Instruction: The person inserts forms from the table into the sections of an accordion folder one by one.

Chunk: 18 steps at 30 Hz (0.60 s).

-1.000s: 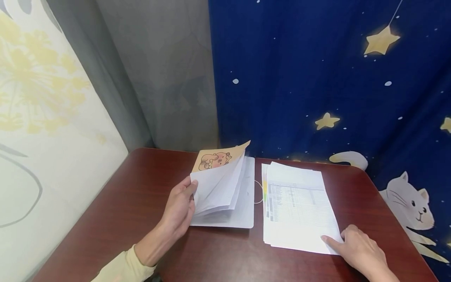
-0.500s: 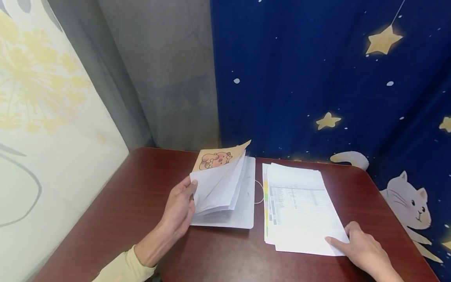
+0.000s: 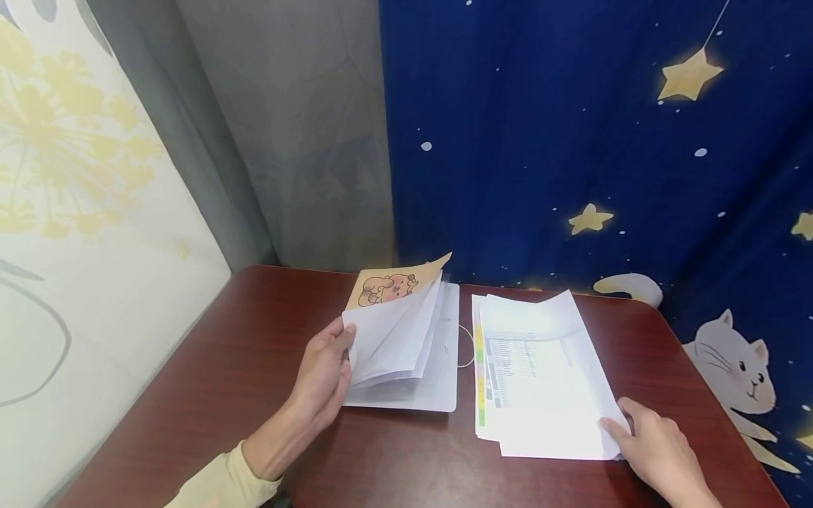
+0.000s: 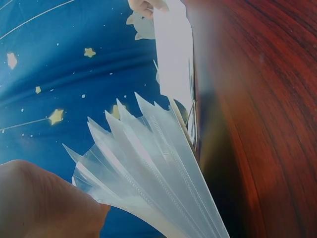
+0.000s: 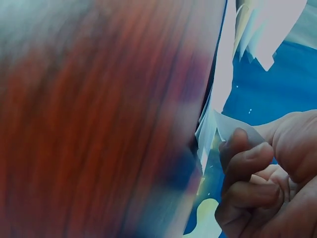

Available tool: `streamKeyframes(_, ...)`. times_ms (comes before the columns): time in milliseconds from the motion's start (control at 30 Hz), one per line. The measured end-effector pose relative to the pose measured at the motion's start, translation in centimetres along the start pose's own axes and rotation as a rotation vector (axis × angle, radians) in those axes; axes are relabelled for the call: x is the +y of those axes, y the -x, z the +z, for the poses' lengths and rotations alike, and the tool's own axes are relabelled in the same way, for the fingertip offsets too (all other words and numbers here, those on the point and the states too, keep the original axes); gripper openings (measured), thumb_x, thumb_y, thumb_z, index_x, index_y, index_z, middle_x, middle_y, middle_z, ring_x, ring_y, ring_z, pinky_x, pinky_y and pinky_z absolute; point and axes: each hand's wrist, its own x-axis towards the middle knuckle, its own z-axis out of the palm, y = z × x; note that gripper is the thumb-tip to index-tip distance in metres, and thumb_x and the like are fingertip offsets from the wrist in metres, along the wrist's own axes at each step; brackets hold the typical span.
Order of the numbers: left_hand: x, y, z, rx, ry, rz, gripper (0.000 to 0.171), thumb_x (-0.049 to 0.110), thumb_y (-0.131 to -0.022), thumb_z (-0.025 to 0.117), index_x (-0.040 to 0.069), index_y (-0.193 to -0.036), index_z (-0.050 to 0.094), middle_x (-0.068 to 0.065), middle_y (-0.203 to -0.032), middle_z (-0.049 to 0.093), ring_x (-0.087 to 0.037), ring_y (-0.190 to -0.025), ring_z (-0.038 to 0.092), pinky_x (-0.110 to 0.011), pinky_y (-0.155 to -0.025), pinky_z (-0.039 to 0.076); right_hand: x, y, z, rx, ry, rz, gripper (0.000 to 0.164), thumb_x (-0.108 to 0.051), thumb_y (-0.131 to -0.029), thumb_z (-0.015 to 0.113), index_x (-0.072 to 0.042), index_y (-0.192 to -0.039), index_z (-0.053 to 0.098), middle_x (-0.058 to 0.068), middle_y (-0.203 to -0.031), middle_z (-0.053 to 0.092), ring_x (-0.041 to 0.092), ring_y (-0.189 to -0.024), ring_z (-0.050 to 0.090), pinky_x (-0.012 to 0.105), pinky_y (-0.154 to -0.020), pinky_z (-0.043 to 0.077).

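My left hand (image 3: 325, 374) grips the front cover and leaves of a folder (image 3: 396, 346) with a cartoon animal on its tan cover, holding it partly spread. In the left wrist view, clear sleeves (image 4: 143, 163) with sheets inside fan out beside the hand. My right hand (image 3: 660, 444) pinches the near right corner of the top sheet of paper (image 3: 552, 395), which carries a printed table. That sheet lies askew over a paper stack (image 3: 480, 423) with coloured strips at its left edge. In the right wrist view the sheet's corner (image 5: 237, 130) bends up between thumb and curled fingers.
An elastic loop (image 3: 468, 346) sticks out from the folder's right side, between it and the papers. Both lie on a dark red wooden table (image 3: 279, 339). Behind hang a grey curtain (image 3: 305, 141) and a blue starry curtain (image 3: 508, 141).
My right hand has shifted slightly right, drawing the top sheet right and lifting its right side, so more coloured strips show beneath. My left hand and the folder have stayed put.
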Motion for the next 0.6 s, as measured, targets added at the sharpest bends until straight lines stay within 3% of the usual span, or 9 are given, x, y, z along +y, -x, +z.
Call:
streamKeyframes(133,0.0,0.0,0.0,-0.002,0.002,-0.002,0.044,0.015,-0.114,0.037,0.002,-0.156,0.042,-0.009,-0.159,0.036,-0.018,-0.147,0.030,-0.037,-0.130,0.016,-0.4,0.2,-0.1,0.046,-0.022,-0.009,0.054,-0.023,-0.096,0.074,0.017,-0.129,0.060,0.041,-0.123,0.066,0.047,-0.098,0.069,0.070,-0.087,0.053)
streamKeyframes(267,0.1,0.0,0.1,0.001,-0.001,0.000,0.044,0.014,-0.114,0.037,0.001,-0.156,0.043,-0.008,-0.157,0.037,-0.018,-0.145,0.031,-0.034,-0.127,0.020,-0.7,0.7,-0.2,0.060,-0.081,0.000,0.048,-0.020,-0.101,0.068,0.017,-0.131,0.058,0.025,-0.086,0.074,0.029,-0.071,0.068,0.048,-0.074,0.057)
streamKeyframes(400,0.1,0.0,0.1,0.008,-0.001,-0.004,0.042,0.015,-0.114,0.037,0.001,-0.154,0.045,-0.008,-0.155,0.039,-0.017,-0.142,0.033,-0.030,-0.122,0.025,-0.9,1.4,-0.2,0.083,-0.167,0.003,0.034,-0.020,-0.105,0.063,0.008,-0.125,0.062,0.000,-0.057,0.062,0.015,-0.051,0.058,0.029,-0.057,0.046)
streamKeyframes(533,0.0,-0.1,0.1,0.012,0.001,-0.010,0.042,0.015,-0.115,0.037,0.002,-0.154,0.045,-0.007,-0.155,0.039,-0.016,-0.141,0.034,-0.030,-0.121,0.026,-0.9,1.7,-0.2,0.076,-0.279,0.018,0.030,-0.025,-0.108,0.061,0.004,-0.117,0.064,0.000,-0.056,0.063,0.014,-0.049,0.058,0.026,-0.053,0.045)
streamKeyframes(600,0.0,-0.1,0.1,0.009,0.001,-0.008,0.043,0.015,-0.115,0.036,0.002,-0.154,0.045,-0.007,-0.156,0.039,-0.016,-0.142,0.034,-0.030,-0.122,0.026,-0.9,1.6,-0.2,0.039,-0.389,0.055,0.033,-0.026,-0.109,0.060,0.005,-0.119,0.063,0.003,-0.059,0.064,0.015,-0.049,0.057,0.027,-0.052,0.047)
